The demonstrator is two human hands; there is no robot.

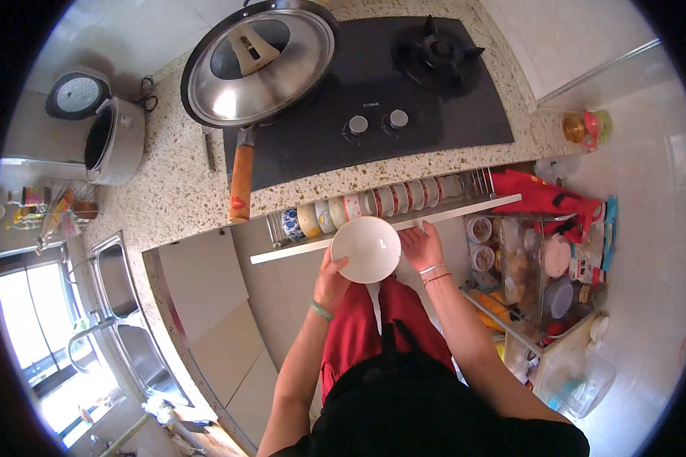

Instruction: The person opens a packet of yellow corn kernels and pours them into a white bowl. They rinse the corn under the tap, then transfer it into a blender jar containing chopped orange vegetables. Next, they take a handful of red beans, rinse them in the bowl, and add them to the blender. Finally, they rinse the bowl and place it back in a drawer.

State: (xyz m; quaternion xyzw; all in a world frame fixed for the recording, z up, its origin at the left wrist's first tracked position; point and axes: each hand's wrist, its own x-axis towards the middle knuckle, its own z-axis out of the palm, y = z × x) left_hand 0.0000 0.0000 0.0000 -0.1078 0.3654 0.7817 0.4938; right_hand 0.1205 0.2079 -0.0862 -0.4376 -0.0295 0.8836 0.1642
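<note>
A white bowl with a thin darker rim is held in front of my body, its inside facing up. My left hand is closed on its left edge, thumb over the rim. My right hand is beside the bowl's right edge, fingers apart and holding nothing; whether its fingertips touch the bowl or the drawer front I cannot tell. Just beyond both hands is a pulled-out drawer under the counter. Inside it stands a row of bowls on edge, some patterned in blue, yellow and red.
On the speckled counter is a black hob bearing a lidded wok, its wooden handle jutting over the drawer's left end. A rice cooker stands open at left, above a sink. A crowded rack is at right.
</note>
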